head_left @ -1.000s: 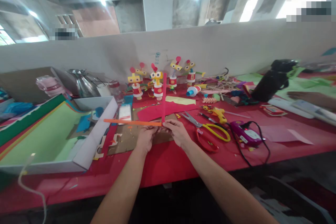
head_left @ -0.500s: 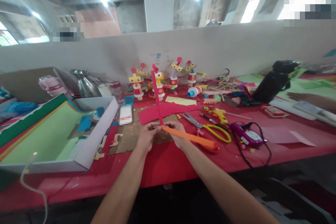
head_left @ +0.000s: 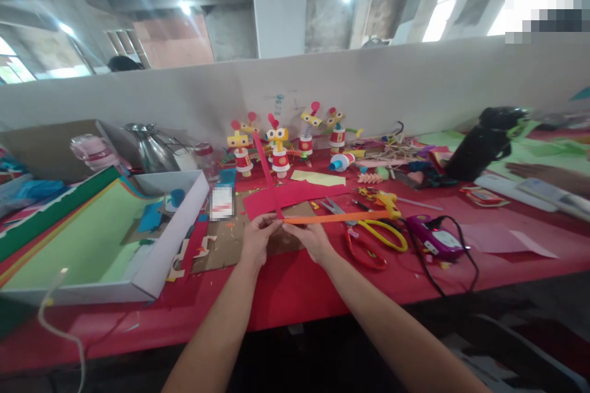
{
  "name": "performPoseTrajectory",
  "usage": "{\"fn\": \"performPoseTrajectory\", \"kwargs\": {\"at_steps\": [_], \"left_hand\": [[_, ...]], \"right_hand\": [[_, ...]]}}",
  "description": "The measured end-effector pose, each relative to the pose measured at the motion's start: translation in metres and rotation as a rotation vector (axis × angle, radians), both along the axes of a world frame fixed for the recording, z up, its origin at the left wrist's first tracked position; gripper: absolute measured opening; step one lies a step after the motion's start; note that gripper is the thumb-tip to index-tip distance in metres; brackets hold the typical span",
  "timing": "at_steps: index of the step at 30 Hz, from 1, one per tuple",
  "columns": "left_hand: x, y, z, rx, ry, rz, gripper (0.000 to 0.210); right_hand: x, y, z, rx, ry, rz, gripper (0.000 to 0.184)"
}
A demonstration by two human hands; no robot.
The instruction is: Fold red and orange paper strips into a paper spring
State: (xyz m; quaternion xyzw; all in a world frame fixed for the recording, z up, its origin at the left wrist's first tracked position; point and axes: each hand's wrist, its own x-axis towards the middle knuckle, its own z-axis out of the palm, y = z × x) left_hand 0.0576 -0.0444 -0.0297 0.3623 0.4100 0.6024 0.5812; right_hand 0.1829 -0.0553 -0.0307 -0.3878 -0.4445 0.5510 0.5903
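Two paper strips meet at the fingertips

The left-hand grip [head_left: 259, 236] pinches the near end of a red strip [head_left: 264, 163], which rises away from it, leaning slightly left. Just beside it, the right-hand grip [head_left: 308, 239] pinches the end of an orange strip [head_left: 336, 218], thumb on top. The two strips meet between the hands at an angle, the orange one reaching out to the right, across the scissors [head_left: 385, 238] in this view.

Just beyond and under the grips lie a piece of brown cardboard [head_left: 221, 253] and a sheet of red paper [head_left: 299, 195]. Right of them, past the scissors, are a yellow glue gun [head_left: 386, 204] and a purple power box [head_left: 431, 236] with a black cord. To the left stands a white box [head_left: 177, 224] lined with coloured sheets. Ahead, several paper figures [head_left: 280, 161] stand upright on the red table [head_left: 295, 295]. Far right, near a black flask [head_left: 477, 141], shows another person's hand [head_left: 525, 170].
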Motion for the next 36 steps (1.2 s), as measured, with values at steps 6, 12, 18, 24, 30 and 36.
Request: {"fn": "performPoseTrajectory", "kwargs": {"at_steps": [6, 12, 18, 24, 30, 36], "left_hand": [[0.0018, -0.0021, 0.0047, -0.01, -0.046, -0.063, 0.031], [-0.0035, -0.0026, 0.0032, 0.036, 0.155, -0.098, 0.028], [-0.0005, -0.0047, 0.0048, 0.047, 0.126, -0.116, 0.028], [0.0002, -0.0069, 0.0059, 0.123, 0.407, -0.084, 0.029], [-0.0014, -0.0056, 0.0014, 0.149, 0.406, -0.041, 0.024], [0.0036, -0.0082, 0.0005, 0.061, 0.265, -0.163, 0.025]], "right_hand": [[0.0041, 0.0045, -0.0011, -0.055, 0.008, 0.028, 0.02], [0.008, 0.007, -0.0011, -0.078, -0.116, 0.014, 0.021], [0.0093, 0.0057, 0.0019, -0.027, -0.141, 0.004, 0.026], [0.0096, 0.0049, 0.003, -0.001, -0.171, -0.021, 0.026], [0.0088, 0.0059, 0.0008, 0.082, -0.224, -0.034, 0.029], [0.0102, 0.0078, -0.0022, 0.222, -0.426, -0.087, 0.029]]}}
